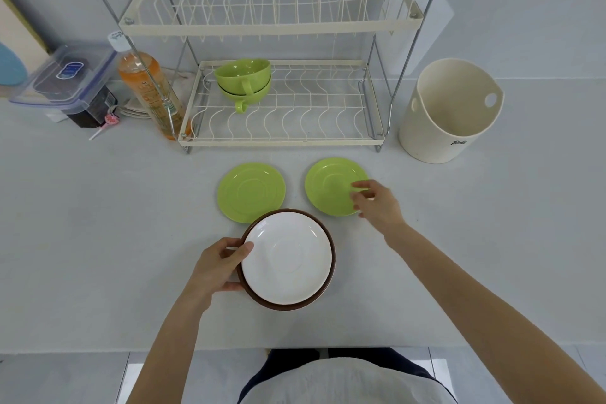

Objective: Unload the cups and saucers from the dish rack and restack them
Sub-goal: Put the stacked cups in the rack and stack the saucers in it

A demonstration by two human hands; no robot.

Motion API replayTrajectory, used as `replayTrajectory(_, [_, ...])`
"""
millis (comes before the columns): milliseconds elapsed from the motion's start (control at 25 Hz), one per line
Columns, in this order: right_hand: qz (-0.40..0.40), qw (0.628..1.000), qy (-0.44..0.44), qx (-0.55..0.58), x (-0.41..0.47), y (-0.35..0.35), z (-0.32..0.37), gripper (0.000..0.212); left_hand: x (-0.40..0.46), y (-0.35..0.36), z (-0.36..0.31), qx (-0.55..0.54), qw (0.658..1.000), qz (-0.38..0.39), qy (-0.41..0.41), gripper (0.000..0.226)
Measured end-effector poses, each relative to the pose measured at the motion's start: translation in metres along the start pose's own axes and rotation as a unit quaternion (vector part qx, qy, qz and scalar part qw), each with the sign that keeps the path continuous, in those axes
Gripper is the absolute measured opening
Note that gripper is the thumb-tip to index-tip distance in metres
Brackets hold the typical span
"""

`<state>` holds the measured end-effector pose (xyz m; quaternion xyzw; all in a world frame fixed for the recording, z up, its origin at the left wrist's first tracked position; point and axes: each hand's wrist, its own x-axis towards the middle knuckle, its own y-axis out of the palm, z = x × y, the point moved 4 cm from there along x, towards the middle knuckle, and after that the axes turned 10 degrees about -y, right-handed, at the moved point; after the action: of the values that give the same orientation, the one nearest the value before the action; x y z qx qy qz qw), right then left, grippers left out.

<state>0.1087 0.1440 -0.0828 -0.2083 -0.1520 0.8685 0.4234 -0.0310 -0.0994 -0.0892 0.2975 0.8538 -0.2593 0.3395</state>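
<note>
Head view: two green cups [244, 84] are seen nested at the left of the dish rack [282, 141], on its lower shelf. In front of the rack two green saucers [251, 192] are laid side by side. The right one [331, 185] is touched at its edge by the loosely curled right hand [377, 203], presumably for lifting or setting down. Nearer the person, a white saucer [288, 257] on a brown one [330, 267] is gripped at the rim by the left hand [219, 267], probably kept steady for stacking.
</note>
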Motion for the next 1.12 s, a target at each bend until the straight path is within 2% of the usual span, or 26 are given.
replayTrajectory(80, [-0.018,0.997,0.039,-0.056,0.012,-0.016,-0.011,0.04,0.0,0.0,0.0,-0.005,1.0,0.0,-0.001,0.023])
replayTrajectory(160, [0.009,0.993,0.072,-0.088,0.017,-0.017,-0.017,0.05,0.0,0.001,0.0,-0.004,1.0,-0.002,-0.001,0.023])
replayTrajectory(360, [0.009,0.991,0.114,-0.071,0.03,-0.012,-0.016,0.039,-0.001,0.001,0.001,-0.008,1.0,-0.007,0.003,0.021])
replayTrajectory(520, [0.004,0.975,0.164,0.151,0.023,-0.011,-0.015,0.034,0.0,0.001,0.002,-0.01,1.0,-0.014,0.002,0.022])
replayTrajectory(720, [-0.004,0.957,0.141,0.254,0.005,-0.019,-0.001,0.033,0.001,0.001,0.003,-0.009,1.0,-0.022,0.005,0.022])
replayTrajectory(880, [0.071,0.944,0.128,0.297,-0.011,-0.019,0.009,0.034,0.0,0.002,0.003,-0.01,1.0,-0.021,0.006,0.022])
replayTrajectory(1120, [0.193,0.956,0.095,0.198,-0.043,0.004,0.017,0.029,-0.001,0.003,0.006,-0.015,0.999,-0.032,0.01,0.021])
